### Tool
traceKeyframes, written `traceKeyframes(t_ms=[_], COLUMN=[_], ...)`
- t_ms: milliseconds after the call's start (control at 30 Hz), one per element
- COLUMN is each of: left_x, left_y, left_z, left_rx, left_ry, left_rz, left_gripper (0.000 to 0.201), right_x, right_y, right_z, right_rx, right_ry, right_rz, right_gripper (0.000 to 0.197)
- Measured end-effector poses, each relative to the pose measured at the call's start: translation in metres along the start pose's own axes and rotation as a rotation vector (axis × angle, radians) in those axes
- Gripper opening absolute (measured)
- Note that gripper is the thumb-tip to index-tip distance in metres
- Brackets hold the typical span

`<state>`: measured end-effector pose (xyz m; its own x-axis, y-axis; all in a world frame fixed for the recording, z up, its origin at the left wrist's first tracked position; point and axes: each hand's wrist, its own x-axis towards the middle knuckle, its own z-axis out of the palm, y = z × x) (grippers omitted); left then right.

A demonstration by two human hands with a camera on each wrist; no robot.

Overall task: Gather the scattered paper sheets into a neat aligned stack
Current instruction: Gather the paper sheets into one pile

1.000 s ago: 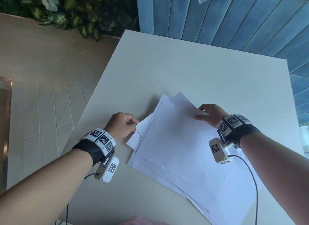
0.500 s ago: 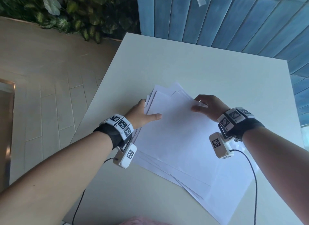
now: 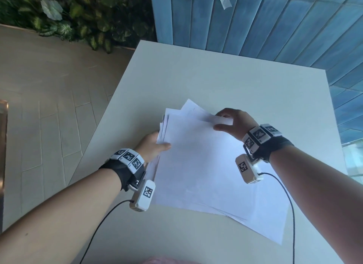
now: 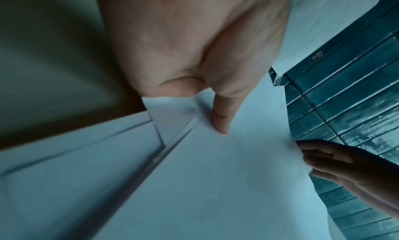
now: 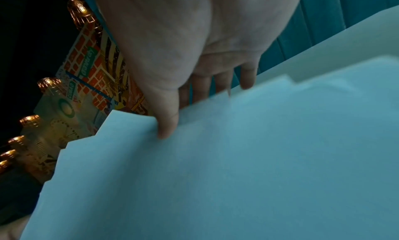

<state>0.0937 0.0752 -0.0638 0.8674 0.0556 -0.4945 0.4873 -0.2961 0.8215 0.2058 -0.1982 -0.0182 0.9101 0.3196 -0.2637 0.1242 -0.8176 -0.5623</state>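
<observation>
Several white paper sheets (image 3: 202,165) form a loose, fanned pile on the white table (image 3: 225,77), their corners out of line at the far end. My left hand (image 3: 153,144) grips the pile's left edge, thumb on top (image 4: 220,122) and fingers hidden beneath. My right hand (image 3: 231,122) holds the far right corner, thumb on the top sheet (image 5: 167,124) and fingers behind the edge. The far part of the pile seems raised off the table. The pile's near right corner (image 3: 275,234) still lies flat.
The table's left edge (image 3: 110,110) drops to a tiled floor. A blue panelled wall (image 3: 255,22) stands behind the table, with green plants (image 3: 78,18) to its left. Cables run from both wrist cameras across the near table.
My left hand moved from the sheets' left corner to the pile's left edge and now grips it. The sheets have been drawn closer together, and the far end has lifted.
</observation>
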Motion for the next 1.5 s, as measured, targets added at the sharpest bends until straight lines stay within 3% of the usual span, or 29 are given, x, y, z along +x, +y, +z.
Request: traceKeyframes(t_ms=[133, 233, 367, 533, 700, 800, 1000, 1133, 1333, 1500], left_x=[-0.004, -0.003, -0.002, -0.002, -0.003, -0.002, -0.007, -0.006, -0.009, -0.013], left_y=[0.000, -0.003, -0.006, -0.010, -0.012, -0.017, -0.016, -0.006, 0.009, 0.010], left_z=[-0.002, -0.006, -0.011, -0.021, -0.031, -0.037, -0.034, -0.031, -0.032, -0.005], left_rx=[-0.127, -0.187, -0.244, -0.294, -0.345, -0.368, -0.287, -0.120, -0.173, -0.178], left_ry=[-0.007, -0.042, -0.037, -0.053, -0.078, -0.062, -0.121, -0.177, -0.243, -0.181], left_rz=[-0.004, -0.004, -0.018, -0.012, -0.007, -0.023, -0.068, -0.087, -0.137, -0.143], left_gripper=[0.038, 0.041, 0.042, 0.038, 0.038, 0.033, 0.034, 0.042, 0.060, 0.046], right_x=[-0.019, -0.041, -0.076, -0.104, -0.109, -0.108, -0.093, -0.080, -0.084, -0.091], right_y=[0.018, 0.044, 0.072, 0.092, 0.093, 0.096, 0.083, 0.074, 0.079, 0.069], right_z=[-0.005, -0.003, 0.009, 0.014, 0.005, 0.005, 0.014, 0.020, 0.025, 0.045], right_rx=[-0.100, -0.093, 0.035, 0.322, 0.304, 0.346, 0.554, 0.580, 0.492, 0.355], right_ry=[0.211, 0.331, 0.415, 0.392, 0.401, 0.323, 0.313, 0.281, 0.393, 0.335], right_rz=[0.032, 0.199, 0.471, 0.603, 0.674, 0.615, 0.506, 0.440, 0.498, 0.466], right_gripper=[0.055, 0.077, 0.104, 0.118, 0.108, 0.094, 0.069, 0.067, 0.067, 0.078])
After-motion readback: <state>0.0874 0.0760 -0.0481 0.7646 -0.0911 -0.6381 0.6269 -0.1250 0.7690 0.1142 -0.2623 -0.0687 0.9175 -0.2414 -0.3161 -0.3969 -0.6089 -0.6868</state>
